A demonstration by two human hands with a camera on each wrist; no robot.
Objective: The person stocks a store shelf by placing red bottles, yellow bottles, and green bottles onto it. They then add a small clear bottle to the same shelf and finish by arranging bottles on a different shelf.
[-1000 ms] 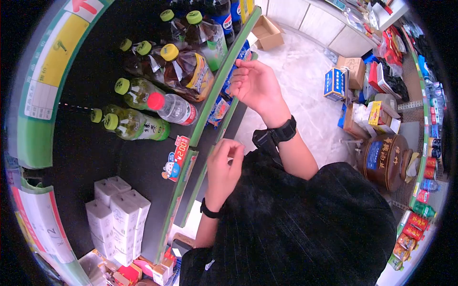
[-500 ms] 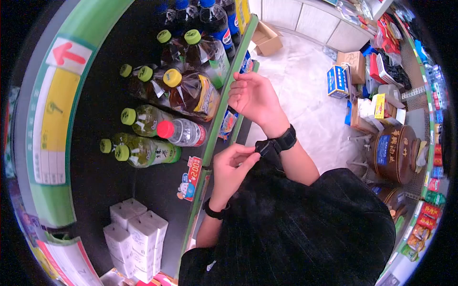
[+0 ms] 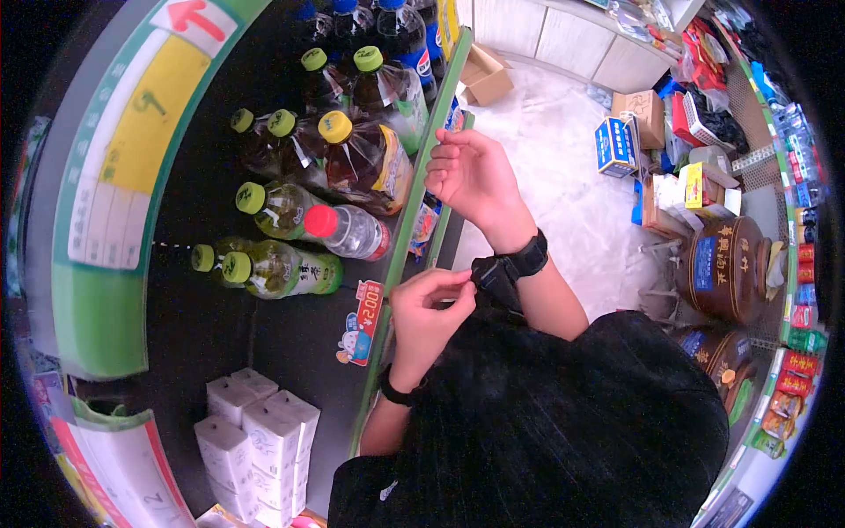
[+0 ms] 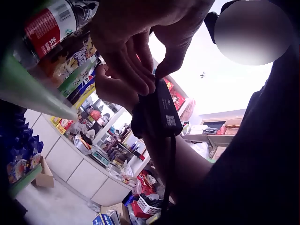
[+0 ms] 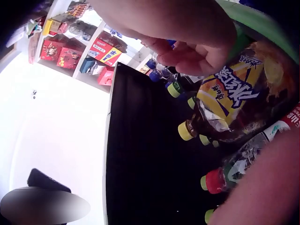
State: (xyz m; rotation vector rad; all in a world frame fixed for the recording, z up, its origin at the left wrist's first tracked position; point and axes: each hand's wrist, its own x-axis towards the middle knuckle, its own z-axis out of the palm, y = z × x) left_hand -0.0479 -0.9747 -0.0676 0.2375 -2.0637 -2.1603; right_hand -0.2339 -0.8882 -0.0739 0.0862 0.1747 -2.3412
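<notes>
My left hand [image 3: 429,319] pinches the end of a small black device [image 3: 495,273] on the right wrist. Its fingertips [image 4: 149,88] meet the device's top edge in the left wrist view; a dark cable hangs from the device's lower end. Raised beside the green shelf edge [image 3: 400,238], my right hand [image 3: 475,180] has loosely curled fingers and holds nothing. The right wrist view shows that right hand [image 5: 192,35] close to an amber drink bottle [image 5: 243,93]; whether they touch cannot be told.
Bottles with green, yellow and red caps lie on the dark shelf, near white paper packs [image 3: 273,440]. Beyond the shelf are an open carton [image 3: 485,75], a blue box [image 3: 616,146], brown jars [image 3: 726,268] and a stocked rack at the right.
Since a second ago my left hand has moved toward the right wrist and taken hold of the black device's end. The right hand has barely moved; the head view has shifted.
</notes>
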